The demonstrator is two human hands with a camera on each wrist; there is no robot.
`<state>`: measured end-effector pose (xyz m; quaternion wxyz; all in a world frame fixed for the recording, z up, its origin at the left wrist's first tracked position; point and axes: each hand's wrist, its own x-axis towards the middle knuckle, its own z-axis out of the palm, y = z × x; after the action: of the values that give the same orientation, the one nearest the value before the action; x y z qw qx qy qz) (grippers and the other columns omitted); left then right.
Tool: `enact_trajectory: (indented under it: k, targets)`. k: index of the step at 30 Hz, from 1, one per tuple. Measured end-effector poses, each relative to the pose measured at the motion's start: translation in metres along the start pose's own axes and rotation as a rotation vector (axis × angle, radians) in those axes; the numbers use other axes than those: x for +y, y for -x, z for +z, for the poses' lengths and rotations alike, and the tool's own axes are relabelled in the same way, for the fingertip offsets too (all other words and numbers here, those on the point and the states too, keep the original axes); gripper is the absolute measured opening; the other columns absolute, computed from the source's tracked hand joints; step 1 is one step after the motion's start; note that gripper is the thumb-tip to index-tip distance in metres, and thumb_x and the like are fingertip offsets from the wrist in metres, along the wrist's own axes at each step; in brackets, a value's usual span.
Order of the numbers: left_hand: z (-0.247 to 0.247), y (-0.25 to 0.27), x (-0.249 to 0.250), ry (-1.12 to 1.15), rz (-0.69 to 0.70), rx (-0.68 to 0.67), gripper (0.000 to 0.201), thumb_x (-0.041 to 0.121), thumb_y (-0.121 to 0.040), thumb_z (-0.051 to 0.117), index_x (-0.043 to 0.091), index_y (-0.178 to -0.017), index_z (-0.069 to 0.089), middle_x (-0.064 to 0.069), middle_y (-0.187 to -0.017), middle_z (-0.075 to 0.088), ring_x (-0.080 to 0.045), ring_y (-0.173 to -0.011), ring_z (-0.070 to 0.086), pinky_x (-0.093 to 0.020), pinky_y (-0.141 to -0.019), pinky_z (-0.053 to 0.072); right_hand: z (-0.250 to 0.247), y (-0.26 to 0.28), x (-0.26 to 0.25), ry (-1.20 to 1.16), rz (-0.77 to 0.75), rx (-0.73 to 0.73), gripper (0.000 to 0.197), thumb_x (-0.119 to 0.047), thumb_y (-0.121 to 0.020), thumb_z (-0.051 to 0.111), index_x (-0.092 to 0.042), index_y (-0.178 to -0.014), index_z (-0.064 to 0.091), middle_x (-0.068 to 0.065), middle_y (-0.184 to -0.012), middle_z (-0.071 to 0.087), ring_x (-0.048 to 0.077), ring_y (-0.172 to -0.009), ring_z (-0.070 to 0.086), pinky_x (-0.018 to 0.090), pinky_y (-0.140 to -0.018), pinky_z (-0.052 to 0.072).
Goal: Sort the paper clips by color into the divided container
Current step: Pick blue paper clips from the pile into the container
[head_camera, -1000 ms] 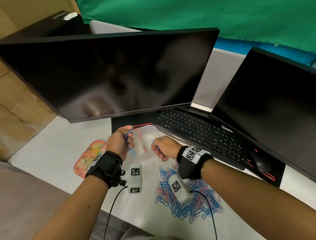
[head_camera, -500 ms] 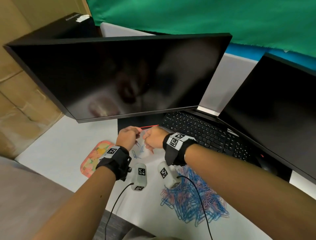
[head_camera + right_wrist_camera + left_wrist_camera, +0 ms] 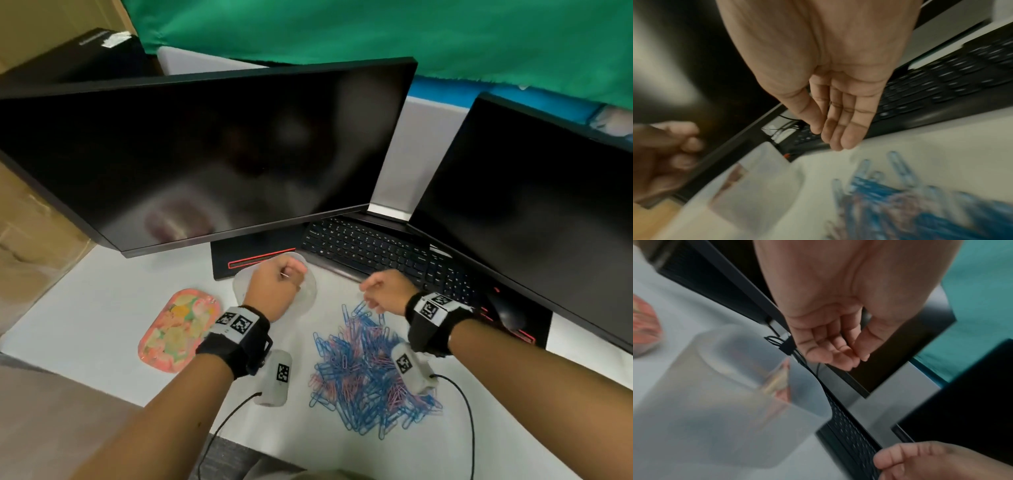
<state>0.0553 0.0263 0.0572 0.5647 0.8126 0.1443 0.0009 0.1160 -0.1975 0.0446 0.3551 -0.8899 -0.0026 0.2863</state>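
Note:
A pile of blue and pink paper clips [image 3: 370, 370] lies on the white desk, blurred in the right wrist view [image 3: 920, 203]. The translucent divided container [image 3: 310, 291] stands left of the pile, and something pink shows blurred inside it [image 3: 781, 382]. My left hand [image 3: 291, 274] hovers over the container with fingers curled and the thumb meeting the fingertips [image 3: 855, 360]. A thin pale streak shows at its fingers; no clip is plainly visible. My right hand [image 3: 368, 291] is above the pile's far edge, fingers straight and empty [image 3: 830, 138].
A pink fruit-patterned oval lid [image 3: 178, 330] lies left of the container. A black keyboard [image 3: 376, 250] and mouse [image 3: 507, 311] sit just behind the hands, under two dark monitors [image 3: 205, 154]. Wrist-camera cables trail off the desk's near edge.
The left hand held blue clips a second ago; they dropped by the container. The right hand has left the container and swung right toward the pile.

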Motion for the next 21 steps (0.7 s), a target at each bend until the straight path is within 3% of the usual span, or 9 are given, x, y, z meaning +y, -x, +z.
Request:
enact_trajectory:
  k: [3,6,8,11,14,17,21]
  targets:
    - [0.026,0.008,-0.003,-0.127,0.046,-0.185,0.028,0.005,-0.086,0.056,0.030,-0.074,0.064,0.008,-0.074,0.063,-0.013,-0.064,0.058,-0.017,-0.060,0.047,-0.004,0.005,0.036,0.078,0.039,0.032,0.022,-0.004,-0.092,0.047,-0.009,-0.087,0.068,0.012,-0.091,0.070,0.018,-0.072,0.061,0.037,-0.071,0.056]
    - [0.046,0.014,-0.013,-0.269,0.045,-0.302,0.021,0.008,-0.085,0.058,0.026,-0.080,0.067,0.010,-0.077,0.062,-0.010,-0.067,0.056,-0.010,-0.060,0.042,-0.001,0.012,0.061,0.128,0.059,0.044,0.026,-0.001,-0.091,0.048,-0.015,-0.079,0.067,0.006,-0.094,0.067,0.017,-0.083,0.058,0.030,-0.080,0.049]
    - [0.054,0.015,-0.022,-0.402,0.018,-0.323,0.018,0.008,-0.084,0.056,0.021,-0.084,0.069,0.007,-0.081,0.063,-0.012,-0.073,0.059,-0.013,-0.064,0.042,0.001,0.015,0.076,0.139,0.077,0.059,0.026,0.001,-0.089,0.048,-0.013,-0.085,0.070,0.004,-0.098,0.068,0.018,-0.090,0.061,0.025,-0.082,0.046]
    - [0.058,0.012,-0.036,-0.635,-0.113,-0.347,0.009,0.013,-0.082,0.059,0.015,-0.081,0.067,0.002,-0.087,0.066,-0.018,-0.082,0.061,-0.021,-0.072,0.047,0.001,0.017,0.093,0.145,0.110,0.107,0.025,-0.001,-0.086,0.048,-0.010,-0.086,0.072,0.005,-0.099,0.070,0.022,-0.094,0.064,0.026,-0.084,0.051]
    - [0.061,0.013,-0.047,-0.855,-0.246,-0.428,0.028,0.033,-0.080,0.069,0.007,-0.091,0.069,-0.007,-0.093,0.069,-0.023,-0.081,0.063,-0.028,-0.070,0.054,0.000,0.015,0.101,0.138,0.135,0.152,0.022,-0.006,-0.083,0.051,-0.014,-0.079,0.070,0.003,-0.093,0.072,0.021,-0.088,0.066,0.025,-0.080,0.052]
    - [0.068,0.016,-0.054,-0.889,-0.294,-0.418,0.042,0.046,-0.075,0.072,0.009,-0.091,0.061,-0.005,-0.090,0.065,-0.024,-0.080,0.062,-0.029,-0.066,0.051,0.005,0.009,0.097,0.127,0.135,0.187,0.022,-0.010,-0.082,0.049,-0.019,-0.067,0.063,0.000,-0.080,0.070,0.021,-0.080,0.066,0.024,-0.077,0.052]
    - [0.072,0.019,-0.056,-0.845,-0.329,-0.407,0.041,0.044,-0.075,0.076,0.007,-0.090,0.065,-0.004,-0.086,0.064,-0.022,-0.077,0.059,-0.027,-0.065,0.048,0.013,-0.001,0.082,0.157,0.076,0.176,0.022,-0.010,-0.082,0.047,-0.018,-0.067,0.061,0.001,-0.075,0.066,0.022,-0.074,0.065,0.025,-0.070,0.053]
